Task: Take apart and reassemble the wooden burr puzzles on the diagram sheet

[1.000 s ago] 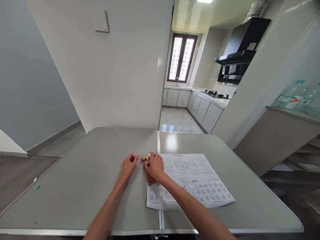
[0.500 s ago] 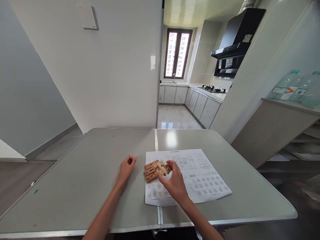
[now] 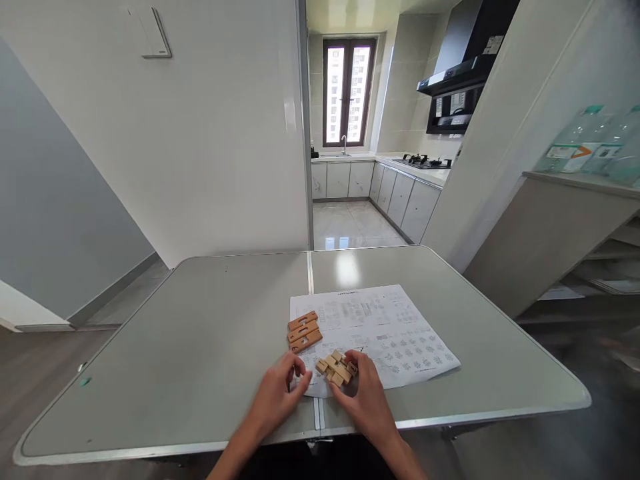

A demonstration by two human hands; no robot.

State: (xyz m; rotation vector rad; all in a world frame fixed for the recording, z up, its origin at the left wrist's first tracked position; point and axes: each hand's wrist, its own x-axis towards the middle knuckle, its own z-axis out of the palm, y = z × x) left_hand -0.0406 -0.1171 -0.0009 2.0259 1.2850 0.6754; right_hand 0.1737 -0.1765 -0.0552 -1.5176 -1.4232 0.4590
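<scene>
Between the thumb and fingers of my right hand [image 3: 366, 403] is a cluster of pale interlocking wooden blocks [image 3: 335, 368], which looks like a burr puzzle. It is over the near part of a printed sheet [image 3: 400, 333]. My left hand [image 3: 276, 395] is just left of the cluster, apart from it; its thumb and forefinger are separated and nothing shows between them. Beyond my left hand, several darker brown notched wooden pieces [image 3: 304, 333] lie side by side on the sheet's left edge. My right palm hides part of the cluster's right side.
The sheet lies on a grey folding table [image 3: 210, 333] with a metal seam [image 3: 310, 270] down its middle. A small green bit [image 3: 85, 381] is near the left edge. Plastic bottles [image 3: 575, 143] stand on a shelf at right. A kitchen is visible past the doorway.
My right hand has drawn the pale block cluster toward me, away from the brown pieces, which stay on the sheet. My left hand has moved right and nearer, its fingers loosening. The view has shifted slightly.
</scene>
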